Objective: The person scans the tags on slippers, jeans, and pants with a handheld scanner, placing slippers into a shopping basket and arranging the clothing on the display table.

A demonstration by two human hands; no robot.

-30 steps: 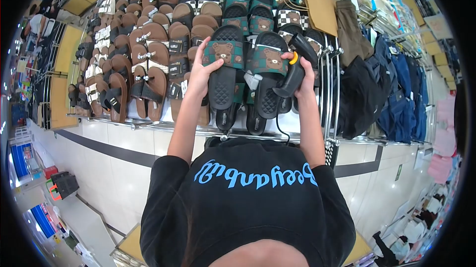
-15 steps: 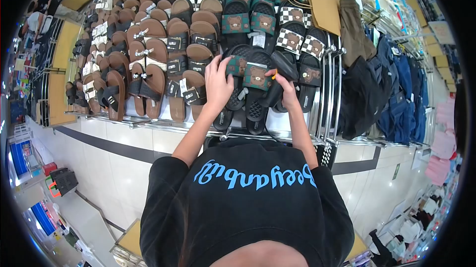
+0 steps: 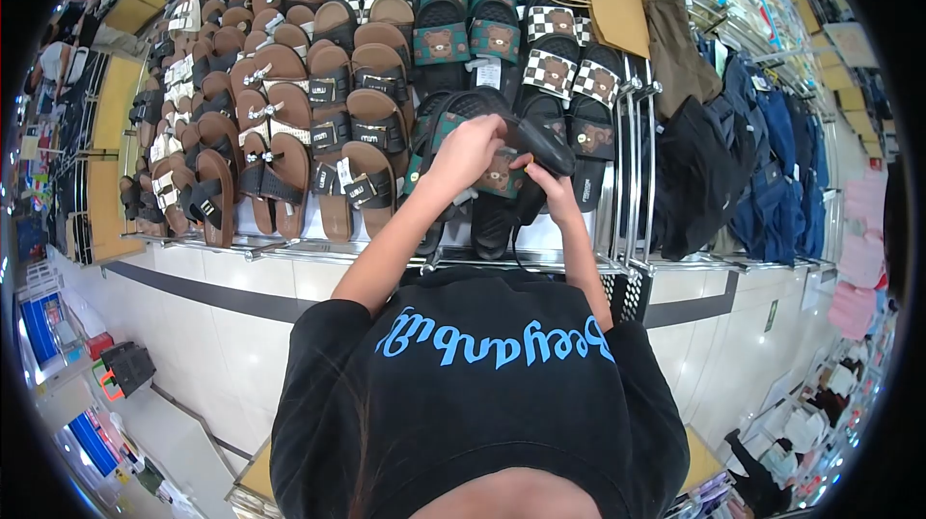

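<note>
The black handheld scanner (image 3: 542,145), with a yellow trigger, is in my right hand (image 3: 552,189), its fingers wrapped around the grip. Beside its head, my left hand (image 3: 470,154) has its fingers bunched together; what they hold is hidden. Beneath both hands are black slippers with green bear straps (image 3: 500,175), partly covered by the hands and the scanner. A white tag (image 3: 488,73) shows just above them. A cable hangs below the scanner.
Brown sandals (image 3: 287,162) fill the rack's left side. Checkered bear slippers (image 3: 551,73) are beside a brown paper bag (image 3: 613,6). Dark clothes (image 3: 696,181) and jeans (image 3: 772,177) hang at right. The metal rack edge (image 3: 386,255) runs before me; a black basket (image 3: 127,369) is at lower left.
The raised bear slippers have come down and closer together. My left hand has left the left slipper's side and moved right, its fingers closing near the scanner. The scanner has tilted in my right hand.
</note>
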